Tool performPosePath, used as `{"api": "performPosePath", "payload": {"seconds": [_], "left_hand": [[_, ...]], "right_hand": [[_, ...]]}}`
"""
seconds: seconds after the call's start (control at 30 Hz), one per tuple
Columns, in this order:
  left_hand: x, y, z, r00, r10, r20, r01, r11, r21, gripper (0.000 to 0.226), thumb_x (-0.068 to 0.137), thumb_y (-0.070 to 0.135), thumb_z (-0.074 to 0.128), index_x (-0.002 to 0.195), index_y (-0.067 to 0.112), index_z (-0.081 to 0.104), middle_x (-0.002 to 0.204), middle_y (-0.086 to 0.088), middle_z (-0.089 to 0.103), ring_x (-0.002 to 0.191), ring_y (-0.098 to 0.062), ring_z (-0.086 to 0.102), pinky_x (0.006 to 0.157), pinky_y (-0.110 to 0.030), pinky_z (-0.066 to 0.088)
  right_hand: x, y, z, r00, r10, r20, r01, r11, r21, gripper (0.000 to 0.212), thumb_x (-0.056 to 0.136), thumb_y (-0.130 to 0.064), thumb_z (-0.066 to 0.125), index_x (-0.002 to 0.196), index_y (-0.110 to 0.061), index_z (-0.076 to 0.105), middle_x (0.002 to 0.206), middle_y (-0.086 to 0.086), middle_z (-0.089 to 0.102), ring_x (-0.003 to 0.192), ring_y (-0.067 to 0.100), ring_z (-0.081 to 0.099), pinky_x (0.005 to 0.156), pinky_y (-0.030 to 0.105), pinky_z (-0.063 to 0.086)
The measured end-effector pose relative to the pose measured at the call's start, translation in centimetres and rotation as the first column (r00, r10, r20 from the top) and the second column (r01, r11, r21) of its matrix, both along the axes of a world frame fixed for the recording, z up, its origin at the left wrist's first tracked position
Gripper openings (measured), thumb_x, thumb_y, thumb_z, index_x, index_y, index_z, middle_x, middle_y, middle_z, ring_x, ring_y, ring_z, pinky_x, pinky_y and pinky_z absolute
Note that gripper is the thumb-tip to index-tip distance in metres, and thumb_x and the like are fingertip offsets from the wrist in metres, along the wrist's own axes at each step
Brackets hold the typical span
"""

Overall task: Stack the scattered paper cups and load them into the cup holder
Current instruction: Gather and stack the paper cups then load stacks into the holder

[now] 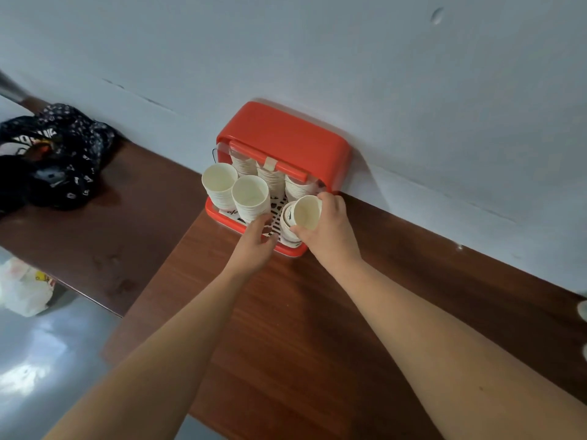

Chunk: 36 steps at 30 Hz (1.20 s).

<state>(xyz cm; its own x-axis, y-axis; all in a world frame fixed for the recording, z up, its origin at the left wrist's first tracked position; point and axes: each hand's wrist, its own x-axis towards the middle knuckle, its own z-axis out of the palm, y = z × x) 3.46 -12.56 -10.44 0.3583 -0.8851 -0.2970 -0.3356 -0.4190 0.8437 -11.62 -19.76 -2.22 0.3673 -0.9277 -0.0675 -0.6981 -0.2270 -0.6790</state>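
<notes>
- Right hand (324,223) grips a cup (306,212), fingers curled round it, tilting it over a short stack (286,224) in the holder (286,134).
- Left hand (254,246) is loose, fingertips on the holder's floor just beside the right hand.
- Both forearms reach forward.

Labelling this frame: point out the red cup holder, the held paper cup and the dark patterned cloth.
red cup holder (286,131): head view, its red top cover.
held paper cup (306,211): head view, inside its open mouth.
dark patterned cloth (74,160): head view, middle of the fabric.

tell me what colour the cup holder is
Orange-red all over its shell and rim; the cup holder shows best in the head view.
</notes>
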Motion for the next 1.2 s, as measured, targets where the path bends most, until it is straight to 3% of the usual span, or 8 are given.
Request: {"api": "performPosePath", "payload": {"seconds": [0.2,0.27,0.4,0.5,0.7,0.87,1.03,1.2], "left_hand": [[-0.6,-0.1,1.8,0.976,0.064,-0.206,-0.08,0.994,-0.068,0.035,0.106,0.039,0.042,0.135,0.028,0.057,0.13,0.014,0.062,0.123,-0.002,0.053,0.101,-0.024,0.038],[-0.6,-0.2,1.8,0.967,0.085,-0.24,-0.108,0.991,-0.084,0.037,0.106,0.042,0.041,0.136,0.029,0.058,0.129,0.016,0.063,0.123,0.0,0.054,0.101,-0.022,0.039],[-0.5,-0.2,1.0,0.958,0.107,-0.267,-0.136,0.986,-0.093,0.04,0.106,0.047,0.037,0.137,0.033,0.058,0.132,0.015,0.063,0.127,-0.004,0.054,0.111,-0.033,0.041],[-0.5,-0.2,0.4,0.951,0.089,-0.297,-0.124,0.987,-0.1,0.046,0.103,0.056,0.035,0.137,0.034,0.058,0.134,0.014,0.062,0.13,-0.005,0.052,0.114,-0.038,0.038],[-0.4,-0.4,-0.2,0.999,-0.013,-0.036,0.009,0.992,-0.125,0.035,0.105,0.029,0.046,0.14,0.031,0.052,0.127,0.018,0.063,0.117,0.004,0.056,0.09,-0.006,0.04],[-0.6,0.0,0.0,0.995,0.009,0.094,0.005,0.989,-0.148,0.031,0.104,0.03,0.047,0.134,0.024,0.054,0.122,0.008,0.064,0.109,-0.007,0.061,0.09,-0.022,0.048],[-2.2,2.6,0.7,0.968,0.125,0.216,-0.105,0.989,-0.103,0.036,0.096,0.019,0.055,0.132,0.016,0.052,0.125,0.0,0.059,0.106,-0.014,0.059,0.091,-0.035,0.051],[-7.4,4.8,2.2,0.953,-0.038,0.301,0.04,0.999,-0.002,0.024,0.093,0.015,0.059,0.116,0.009,0.059,0.111,-0.002,0.059,0.104,-0.021,0.057,0.085,-0.031,0.043]], "right_hand": [[0.3,1.0,-1.9,0.997,0.011,-0.075,-0.022,0.988,-0.15,0.075,0.07,-0.045,0.085,0.123,-0.006,0.048,0.116,0.009,0.054,0.1,0.027,0.063,0.08,0.034,0.054],[0.8,1.1,-2.5,0.994,0.057,-0.098,-0.075,0.978,-0.197,0.077,0.072,-0.045,0.084,0.126,-0.003,0.047,0.118,0.011,0.056,0.107,0.027,0.061,0.086,0.036,0.054],[1.9,0.0,-2.9,0.972,0.146,-0.184,-0.188,0.953,-0.236,0.087,0.076,-0.038,0.082,0.137,-0.006,0.03,0.126,0.018,0.057,0.116,0.031,0.057,0.089,0.038,0.052],[2.2,-0.9,-3.9,0.922,0.232,-0.31,-0.292,0.942,-0.165,0.075,0.079,-0.033,0.078,0.137,-0.005,0.039,0.133,0.014,0.055,0.125,0.032,0.05,0.095,0.04,0.046],[1.8,-2.2,-5.3,0.961,0.263,-0.083,-0.258,0.964,0.071,0.081,0.078,-0.026,0.081,0.147,-0.013,0.041,0.149,0.006,0.046,0.137,0.023,0.042,0.111,0.04,0.039],[0.8,-1.6,-4.0,0.958,0.273,-0.084,-0.265,0.959,0.102,0.095,0.077,-0.037,0.082,0.151,-0.017,0.027,0.153,0.007,0.038,0.137,0.026,0.041,0.106,0.038,0.042],[-5.0,1.2,-1.6,0.975,0.157,-0.157,-0.151,0.987,0.052,0.07,0.089,-0.049,0.065,0.146,-0.018,0.038,0.151,0.0,0.039,0.138,0.015,0.039,0.109,0.028,0.035],[-15.6,3.9,-1.3,0.964,0.03,-0.265,0.004,0.992,0.125,0.058,0.094,-0.049,0.058,0.143,-0.02,0.046,0.148,-0.002,0.043,0.136,0.016,0.043,0.11,0.033,0.042]]}}
